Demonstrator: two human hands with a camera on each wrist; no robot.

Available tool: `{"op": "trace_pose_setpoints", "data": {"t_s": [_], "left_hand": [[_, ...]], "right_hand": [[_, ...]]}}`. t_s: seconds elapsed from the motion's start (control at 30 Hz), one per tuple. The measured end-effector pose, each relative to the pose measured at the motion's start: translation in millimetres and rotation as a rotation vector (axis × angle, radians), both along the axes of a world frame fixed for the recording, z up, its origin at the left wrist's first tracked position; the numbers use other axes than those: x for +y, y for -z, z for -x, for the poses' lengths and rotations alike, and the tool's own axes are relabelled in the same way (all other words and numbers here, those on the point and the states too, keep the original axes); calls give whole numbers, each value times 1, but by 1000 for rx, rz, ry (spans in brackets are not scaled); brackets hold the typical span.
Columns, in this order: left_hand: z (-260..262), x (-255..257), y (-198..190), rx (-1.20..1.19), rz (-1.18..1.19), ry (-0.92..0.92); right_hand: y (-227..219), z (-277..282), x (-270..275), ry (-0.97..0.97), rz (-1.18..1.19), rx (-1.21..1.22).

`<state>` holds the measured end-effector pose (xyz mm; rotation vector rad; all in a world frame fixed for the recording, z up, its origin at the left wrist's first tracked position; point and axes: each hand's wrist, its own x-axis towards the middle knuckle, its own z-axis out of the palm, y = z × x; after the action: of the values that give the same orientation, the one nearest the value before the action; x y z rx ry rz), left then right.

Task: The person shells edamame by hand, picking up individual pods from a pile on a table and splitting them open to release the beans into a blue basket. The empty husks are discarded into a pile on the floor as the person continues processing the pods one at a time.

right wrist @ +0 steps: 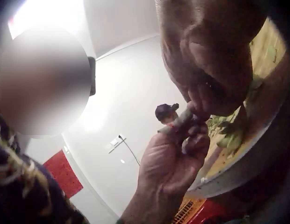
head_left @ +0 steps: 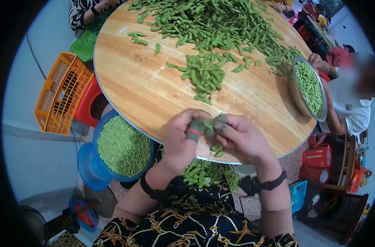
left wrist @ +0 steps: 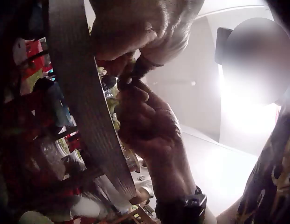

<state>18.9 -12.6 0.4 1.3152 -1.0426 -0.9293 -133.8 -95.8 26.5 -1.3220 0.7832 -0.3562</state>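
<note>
Pod (head_left: 208,124): green, pinched by our left hand (head_left: 182,138) and right hand (head_left: 243,135).
Table (head_left: 132,82): wooden, round; we see pod pile (head_left: 202,72) beyond both hands.
Basin (head_left: 127,179): blue, holding shelled beans (head_left: 123,144).

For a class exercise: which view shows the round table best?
Head view, because most of the round table shows, bearing green pods. Left wrist: mainly its dark edge; right wrist: part of rim and top.

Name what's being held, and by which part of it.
A green pod, pinched by the left grip and right grip at opposite sides; the exact spots are hidden.
</note>
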Motion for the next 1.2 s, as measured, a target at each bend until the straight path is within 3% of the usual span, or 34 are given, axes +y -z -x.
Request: {"op": "trace_pose_setpoints", "data": {"t_s": [0.03,0.07,0.1,0.13,0.17,0.23,0.3,0.37,0.43,0.5,0.57,0.63,0.7,0.73,0.83,0.9,0.93,1.03,1.2], "left_hand": [[-5,0,1,1,-1,-3],[-10,0,3,87,22,11],[-15,-1,4,172,45,26],[-20,-1,0,95,-19,157],[-20,1,0,94,-19,157],[-20,4,2,-372,62,339],[-20,5,0,-383,90,283],[-20,3,-13,-432,-75,145],[-14,0,-11,-542,11,96],[-11,0,-8,-651,95,43],[-8,-1,-3,-787,208,94],[-6,-2,-2,-712,170,93],[-5,-2,-9,-122,-209,98],[-5,-2,-12,178,-197,109],[1,-2,4,308,-51,82],[8,-2,5,403,-33,56],[11,-1,4,498,-13,29],[16,0,6,418,29,0],[21,2,3,476,36,-21]], "right_hand": [[-2,-7,-10,-117,213,80],[-11,-16,-16,-104,735,403],[-9,-23,-22,-103,737,401],[-6,-30,-26,-88,908,501],[-1,-34,-28,-71,1078,603],[4,-37,-28,-101,1135,572],[6,-38,-23,-151,1200,686],[6,-32,-21,-133,1192,647],[3,-22,-16,-113,1182,610],[-7,-12,-7,-125,713,421],[-9,-4,0,-159,678,473],[1,4,5,124,329,50],[-3,10,9,151,219,31],[-5,11,13,138,134,7],[-8,10,30,128,-45,-70],[0,12,36,63,-269,-287],[-4,9,40,117,-275,-278],[-2,11,41,124,-320,-296],[2,6,42,118,-270,-299]]}}
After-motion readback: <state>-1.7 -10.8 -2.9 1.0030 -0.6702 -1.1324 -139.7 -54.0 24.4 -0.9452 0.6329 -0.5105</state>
